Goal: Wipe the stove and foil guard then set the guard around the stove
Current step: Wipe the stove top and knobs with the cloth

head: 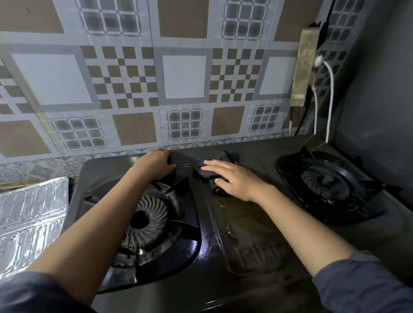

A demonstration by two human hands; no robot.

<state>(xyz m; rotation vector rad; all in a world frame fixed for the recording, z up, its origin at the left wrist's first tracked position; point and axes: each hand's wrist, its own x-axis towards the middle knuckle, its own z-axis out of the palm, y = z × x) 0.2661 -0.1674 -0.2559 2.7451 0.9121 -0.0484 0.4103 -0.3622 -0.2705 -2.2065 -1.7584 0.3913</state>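
A black two-burner gas stove (249,228) fills the middle of the view, with a wet sheen on its centre panel. My right hand (233,178) lies flat with straight fingers on a dark cloth (208,174), pressing it onto the stove's far centre. My left hand (157,164) curls over the far corner of the left burner's pan support (176,187). The silver foil guard (25,222) lies folded flat on the counter to the left of the stove.
A patterned tile wall (180,80) rises right behind the stove. At the right, a dirty power strip (303,68) hangs on the wall with white cables (330,99) running down to the stove's back corner. A grey wall closes the right side.
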